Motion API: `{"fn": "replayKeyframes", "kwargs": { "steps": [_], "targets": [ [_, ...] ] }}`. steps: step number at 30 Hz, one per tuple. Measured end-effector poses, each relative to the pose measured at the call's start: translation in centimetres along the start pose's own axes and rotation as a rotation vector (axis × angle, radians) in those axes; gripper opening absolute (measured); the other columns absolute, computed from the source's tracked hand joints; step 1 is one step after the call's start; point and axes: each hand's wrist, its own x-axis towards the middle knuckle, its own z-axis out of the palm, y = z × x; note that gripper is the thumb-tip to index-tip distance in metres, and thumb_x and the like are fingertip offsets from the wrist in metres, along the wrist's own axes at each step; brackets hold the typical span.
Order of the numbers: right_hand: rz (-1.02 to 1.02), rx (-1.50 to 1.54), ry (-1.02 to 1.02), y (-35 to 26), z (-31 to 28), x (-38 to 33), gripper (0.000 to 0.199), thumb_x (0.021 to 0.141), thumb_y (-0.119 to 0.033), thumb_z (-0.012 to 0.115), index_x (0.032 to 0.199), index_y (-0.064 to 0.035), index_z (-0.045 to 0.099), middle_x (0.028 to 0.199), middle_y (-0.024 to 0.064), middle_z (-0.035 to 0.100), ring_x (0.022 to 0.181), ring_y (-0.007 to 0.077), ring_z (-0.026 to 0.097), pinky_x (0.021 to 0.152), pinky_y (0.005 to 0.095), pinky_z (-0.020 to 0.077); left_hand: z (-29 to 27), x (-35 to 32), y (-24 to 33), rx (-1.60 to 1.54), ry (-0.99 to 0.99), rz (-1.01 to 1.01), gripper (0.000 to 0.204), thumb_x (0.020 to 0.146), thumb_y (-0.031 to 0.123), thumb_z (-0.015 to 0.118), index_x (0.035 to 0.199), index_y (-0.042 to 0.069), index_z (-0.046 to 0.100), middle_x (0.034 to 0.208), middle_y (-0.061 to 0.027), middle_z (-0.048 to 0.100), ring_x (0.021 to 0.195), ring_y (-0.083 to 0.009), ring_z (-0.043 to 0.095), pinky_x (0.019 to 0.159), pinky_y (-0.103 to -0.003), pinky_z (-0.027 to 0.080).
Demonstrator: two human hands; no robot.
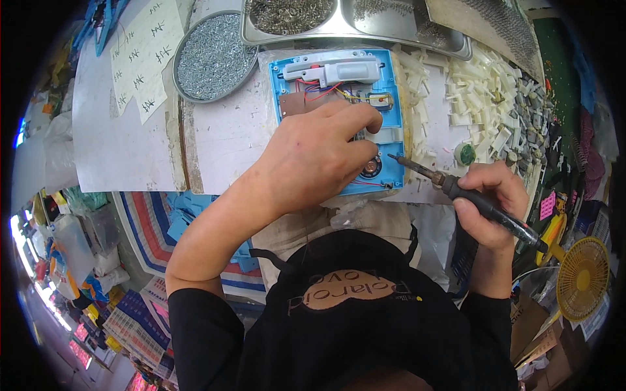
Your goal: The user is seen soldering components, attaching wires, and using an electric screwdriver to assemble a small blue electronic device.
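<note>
A light blue plastic casing [390,171] lies open on the bench in front of me, with coloured wires, a grey plastic part [352,72] and a small round speaker [372,167] inside. My left hand [313,153] is over its middle, fingers bent and closed; what they pinch, if anything, is hidden beneath them. In my right hand [490,195] is a black-handled soldering iron [482,203], gripped between thumb and fingers. Its thin metal tip points left, over the casing's right edge near the speaker.
A round tray [215,57] of small metal screws stands at the back left. Behind the casing is a steel tray [339,29] of small metal parts. Loose white plastic pieces [476,85] and a green round item [464,154] lie right. A yellow fan [583,279] stands lower right.
</note>
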Motion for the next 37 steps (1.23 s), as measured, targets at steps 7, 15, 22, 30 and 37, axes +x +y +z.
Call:
{"fn": "replayKeyframes", "kwargs": {
  "steps": [7,15,22,30,37],
  "targets": [
    [-0.038,-0.034,-0.063,-0.2,0.6,0.8,0.026,0.077,-0.008,0.081,0.098,-0.0010,0.068,0.070,0.0003,0.061,0.056,0.0069,0.050,0.055,0.0225,0.0371,-0.8,0.7,0.4,0.109,-0.130,0.031,0.013,0.074,0.011,0.075,0.086,0.008,0.069,0.110,-0.0056,0.063,0.093,-0.0254,0.065,0.071,-0.037,0.056],
    [-0.026,-0.065,-0.066,-0.5,0.8,1.4,0.025,0.075,-0.008,0.081,0.096,-0.0021,0.070,0.070,0.0009,0.062,0.055,0.0078,0.051,0.054,0.0236,0.0382,-1.2,1.3,1.1,0.182,-0.189,0.081,0.013,0.072,0.014,0.073,0.082,0.008,0.068,0.109,-0.0044,0.061,0.091,-0.0231,0.063,0.068,-0.035,0.055],
    [-0.001,-0.112,-0.082,-1.0,1.0,1.7,0.024,0.075,-0.008,0.082,0.095,-0.0029,0.071,0.068,0.0016,0.063,0.054,0.0090,0.055,0.053,0.0238,0.0397,-1.2,1.7,1.5,0.239,-0.226,0.120,0.009,0.072,0.013,0.070,0.078,0.007,0.066,0.102,-0.0038,0.058,0.090,-0.0216,0.062,0.067,-0.034,0.055],
    [-0.027,-0.156,-0.055,-1.9,0.6,1.2,0.025,0.073,-0.008,0.082,0.095,-0.0023,0.070,0.072,0.0031,0.066,0.057,0.0089,0.058,0.054,0.0238,0.0414,-1.3,1.8,1.6,0.224,-0.238,0.113,0.009,0.072,0.012,0.069,0.079,0.007,0.065,0.103,-0.0046,0.058,0.091,-0.0222,0.062,0.069,-0.035,0.055],
    [0.239,0.053,0.257,-1.6,-6.7,-5.8,0.040,0.079,-0.016,0.078,0.112,0.0011,0.063,0.088,0.0091,0.071,0.074,0.0147,0.067,0.072,0.0244,0.0512,-1.2,1.9,1.4,0.221,-0.292,0.105,0.011,0.072,0.011,0.069,0.082,0.008,0.065,0.107,-0.0059,0.059,0.098,-0.0234,0.064,0.074,-0.035,0.056]
  ]
}}
